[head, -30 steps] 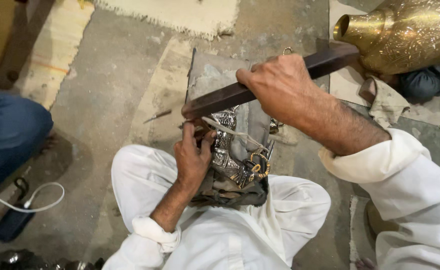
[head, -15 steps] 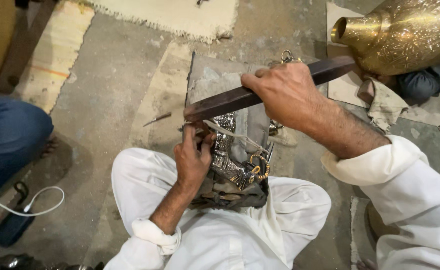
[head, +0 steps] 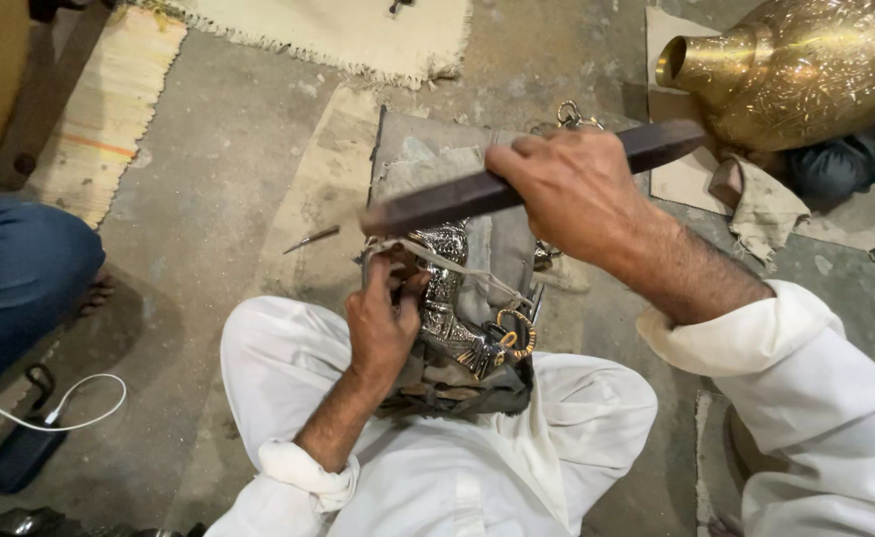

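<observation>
My right hand [head: 569, 191] grips a long dark wooden bar [head: 437, 205] that lies slantwise above the work, its left end over my left hand. My left hand [head: 383, 318] pinches a small metal punch upright against an embossed silver-coloured metal piece [head: 447, 288]. That piece rests on a grey padded block [head: 427, 159] wedged between my knees in white trousers. A thin strap crosses the metal piece, and a small ring [head: 517, 333] lies at its lower right.
A large engraved brass vessel [head: 805, 65] lies at the top right beside a crumpled cloth [head: 761, 204]. A loose thin tool [head: 310, 239] lies on the concrete floor. Another person's blue-clad knee [head: 19, 278] is at left, with a dark pouch and white cable [head: 49, 423]. Woven mats lie beyond.
The wooden bar in my right hand has stayed raised and shifted slightly over the punch. My left hand keeps its place on the metal piece.
</observation>
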